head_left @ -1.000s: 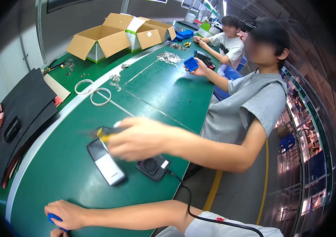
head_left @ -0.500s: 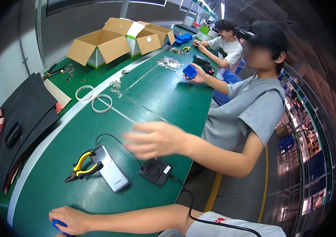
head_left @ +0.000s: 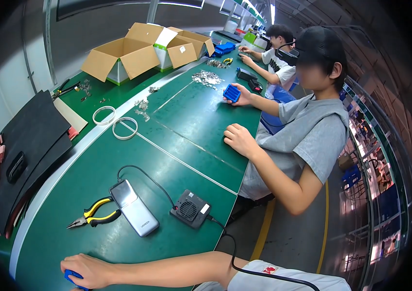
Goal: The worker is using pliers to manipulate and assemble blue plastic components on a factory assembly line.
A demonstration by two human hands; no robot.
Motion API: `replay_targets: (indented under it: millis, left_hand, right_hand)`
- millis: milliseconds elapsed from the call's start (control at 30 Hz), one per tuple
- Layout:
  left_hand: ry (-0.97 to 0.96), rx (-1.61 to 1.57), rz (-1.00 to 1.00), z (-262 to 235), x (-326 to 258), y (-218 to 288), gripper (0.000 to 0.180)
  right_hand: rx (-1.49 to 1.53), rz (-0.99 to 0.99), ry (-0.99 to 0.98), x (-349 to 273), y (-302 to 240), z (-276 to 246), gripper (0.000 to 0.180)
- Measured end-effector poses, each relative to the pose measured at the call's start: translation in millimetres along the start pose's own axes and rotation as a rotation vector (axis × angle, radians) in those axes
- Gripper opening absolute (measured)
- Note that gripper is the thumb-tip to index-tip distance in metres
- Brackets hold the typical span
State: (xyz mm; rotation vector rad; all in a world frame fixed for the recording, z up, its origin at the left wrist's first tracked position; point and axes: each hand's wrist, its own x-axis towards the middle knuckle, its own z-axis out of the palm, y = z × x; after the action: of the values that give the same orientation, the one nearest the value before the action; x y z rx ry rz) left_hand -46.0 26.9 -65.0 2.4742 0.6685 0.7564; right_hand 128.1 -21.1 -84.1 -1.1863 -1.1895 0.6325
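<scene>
- Head view, bottom edge first: your left hand (head_left: 87, 271) sits around 7 o'clock. It's curled shut over a small blue piece (head_left: 72, 279), and only a sliver of the piece pokes out under the fingers. Your right hand isn't in the picture, so I can't tell what it's doing.
- That blue piece is right at the near rim of the green table (head_left: 181, 121). My guess is a loose grip would send it off the edge and onto the floor.
- The yellow-handled pliers (head_left: 92, 216) lie at 12 o'clock from your hand, just beside the grey power bank (head_left: 133, 207). Reach for them without looking and you could knock the bank or catch the pointed nose.
- The black cable (head_left: 143, 174) loops from the bank to the little black fan box (head_left: 190, 209), then runs off the table across your lap. I think that's the big one: your forearm is close to it, so a quick pull back could snag it and drag both things along.
- The co-worker's fist (head_left: 237, 138) rests at about 1 o'clock, well apart from your stuff. Only a long stretch up the belt would get in their way.
</scene>
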Motion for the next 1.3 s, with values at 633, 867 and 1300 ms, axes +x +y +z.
replay_targets:
  millis: [633, 867, 1300]
  left_hand:
    - [-0.02, -0.011, -0.06, 1, 1, 2, 0.008]
    - [-0.034, -0.025, -0.073, 5, 0, -1, 0.008]
    - [0.073, -0.294, -0.316, 23, 5, -7, 0.069]
  right_hand:
    - [-0.03, 0.01, -0.009, 0, 3, 1, 0.013]
    - [-0.031, 0.01, -0.011, -1, 4, -3, 0.013]
    - [0.036, 0.052, -0.031, 0, 8, -14, 0.044]
